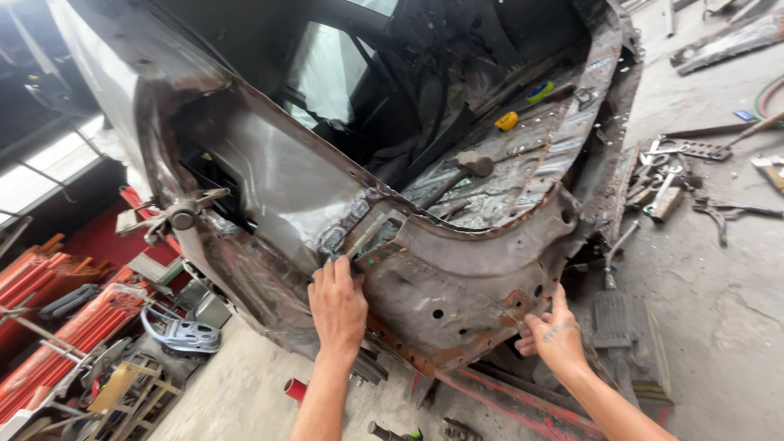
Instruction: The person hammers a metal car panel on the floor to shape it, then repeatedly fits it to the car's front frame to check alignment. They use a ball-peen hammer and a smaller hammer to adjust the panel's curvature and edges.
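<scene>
A stripped, rusty car body shell (278, 171) fills the head view, tilted. A curved brown wheel-arch panel (457, 278) with several holes sits against its lower edge. My left hand (336, 306) lies on the panel's upper left part, fingers curled over the seam by a small metal bracket (371, 233). My right hand (551, 331) grips the panel's lower right edge, thumb raised beside it. Both forearms reach up from the bottom of the frame.
Hand tools and clamps (665, 184) lie scattered on the concrete floor at right. Two yellow tape rolls (507, 121) rest inside the shell. Orange-red metal racks (57, 327) and scrap parts stand at lower left. A red beam (498, 392) runs under the shell.
</scene>
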Tool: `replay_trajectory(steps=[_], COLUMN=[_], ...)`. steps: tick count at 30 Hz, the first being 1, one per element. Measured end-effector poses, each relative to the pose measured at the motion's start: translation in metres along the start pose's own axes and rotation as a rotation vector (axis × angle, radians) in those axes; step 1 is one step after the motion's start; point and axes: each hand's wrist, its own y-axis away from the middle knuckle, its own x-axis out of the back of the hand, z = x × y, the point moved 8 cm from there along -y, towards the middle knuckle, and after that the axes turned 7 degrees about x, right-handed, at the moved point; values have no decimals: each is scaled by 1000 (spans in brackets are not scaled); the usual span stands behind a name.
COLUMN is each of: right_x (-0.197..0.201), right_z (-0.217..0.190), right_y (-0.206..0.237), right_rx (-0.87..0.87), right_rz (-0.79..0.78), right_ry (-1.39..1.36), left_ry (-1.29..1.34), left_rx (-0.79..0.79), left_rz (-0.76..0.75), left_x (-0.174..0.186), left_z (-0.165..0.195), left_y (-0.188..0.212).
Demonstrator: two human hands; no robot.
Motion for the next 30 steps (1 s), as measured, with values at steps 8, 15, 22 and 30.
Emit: replay_trajectory(steps=[8,15,22,30], right_x=[4,6,4,0], right_z=[9,7,23,37], right_y=[-3,-4,-14,-22], right_rx=[-51,1,15,57], right_rz=[-1,-24,-8,-25], right_ry=[32,81,106,64], left_ry=[-10,21,229,400], left_rx=[23,19,101,231], left_rz=[25,6,-8,0], left_x=[-6,-9,-4,18], left_z=[3,1,-25,-56], left_y=[3,5,-5,-14])
